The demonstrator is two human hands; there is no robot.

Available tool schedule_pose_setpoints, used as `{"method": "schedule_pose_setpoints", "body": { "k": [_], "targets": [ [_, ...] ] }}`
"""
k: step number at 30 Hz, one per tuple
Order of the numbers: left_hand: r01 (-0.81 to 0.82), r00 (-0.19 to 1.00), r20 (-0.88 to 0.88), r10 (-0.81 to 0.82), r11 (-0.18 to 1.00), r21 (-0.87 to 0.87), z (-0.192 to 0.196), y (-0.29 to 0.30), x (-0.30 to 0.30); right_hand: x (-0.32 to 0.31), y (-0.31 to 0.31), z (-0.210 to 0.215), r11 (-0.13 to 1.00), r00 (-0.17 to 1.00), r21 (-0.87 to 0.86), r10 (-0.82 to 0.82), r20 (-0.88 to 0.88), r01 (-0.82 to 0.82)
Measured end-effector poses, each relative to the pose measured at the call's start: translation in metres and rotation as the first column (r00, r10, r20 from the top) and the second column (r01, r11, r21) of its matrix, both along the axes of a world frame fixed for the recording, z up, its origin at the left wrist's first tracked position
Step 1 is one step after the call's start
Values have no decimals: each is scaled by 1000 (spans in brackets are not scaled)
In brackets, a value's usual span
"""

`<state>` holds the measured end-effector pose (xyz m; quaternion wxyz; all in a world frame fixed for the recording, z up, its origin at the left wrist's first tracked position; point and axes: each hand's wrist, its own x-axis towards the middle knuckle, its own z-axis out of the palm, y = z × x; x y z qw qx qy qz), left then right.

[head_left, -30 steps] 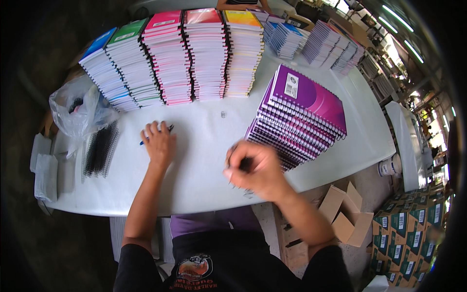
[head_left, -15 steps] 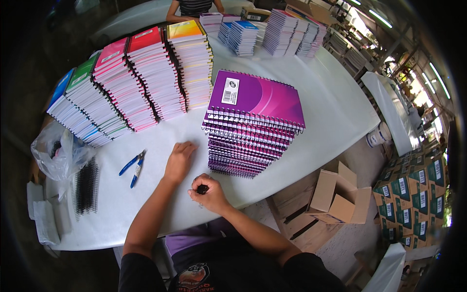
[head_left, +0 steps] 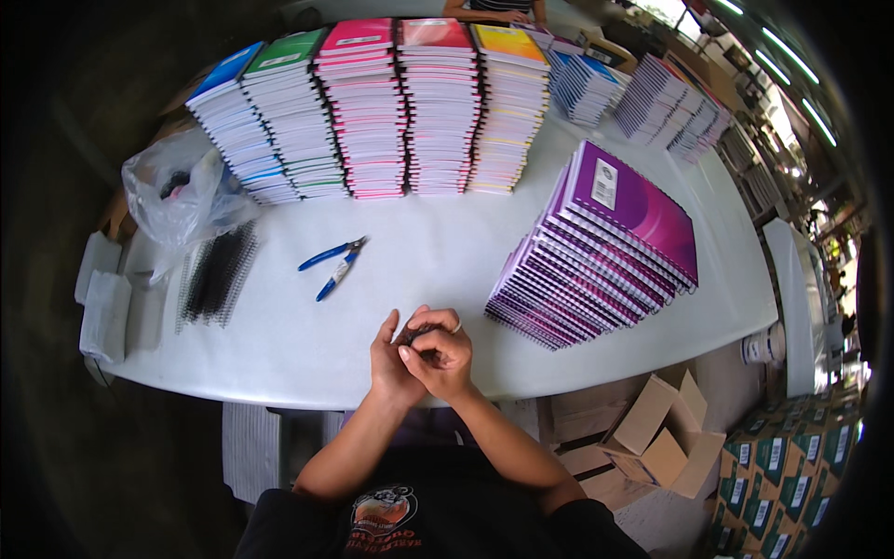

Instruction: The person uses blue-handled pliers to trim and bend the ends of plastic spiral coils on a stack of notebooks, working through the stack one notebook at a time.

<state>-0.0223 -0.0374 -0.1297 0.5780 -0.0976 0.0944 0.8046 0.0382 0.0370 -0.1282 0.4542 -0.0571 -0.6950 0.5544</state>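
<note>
My two hands meet above the near edge of the white table. My left hand [head_left: 393,368] is cupped with its thumb raised and apart, its fingers partly hidden behind the other hand. My right hand [head_left: 442,359], with a ring on one finger, is curled closed over a small dark bundle [head_left: 412,335]. The bundle shows between the two palms; what it is made of is too small to tell. Beyond my hands lie blue-handled cutting pliers [head_left: 337,266], their handles spread. To the right stands a leaning stack of purple spiral notebooks [head_left: 633,210].
Tall stacks of blue, green, pink, red and yellow notebooks [head_left: 438,112] line the far side. At left are black wire spirals [head_left: 219,275] and a clear plastic bag [head_left: 177,186]. An open carton [head_left: 652,447] sits below the right edge. Across the table is another person [head_left: 494,11].
My left hand has come from the table over to my right hand, and the two now touch around the dark bundle. The view has turned, shifting the stacks rightward.
</note>
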Motion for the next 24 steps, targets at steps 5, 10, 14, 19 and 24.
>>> {"method": "schedule_pose_setpoints", "body": {
  "k": [5, 10, 14, 19, 24],
  "targets": [
    [-80, 994, -78, 76, 996, -49, 0, 5, 4, 3, 6, -2, 984, 997, 180, 3, 71, -16],
    [-84, 981, 179, 72, 994, 63, -20, 0, 1, 0, 6, 18, 961, 990, 274, -18, 141, -22],
    [-130, 948, 289, 134, 991, -32, -16, 0, -1, -5, -3, 9, 967, 980, 193, 183, -82, -165],
    [-163, 914, 395, 87, 973, 162, 9, -31, -42, 10, -7, -1, 1000, 993, -16, -11, -121, 9],
    [-619, 661, -402, 634, 763, 184, 86, -78, -162, 41, 10, -9, 999, 928, -21, -25, 371, 35]
  ]
}}
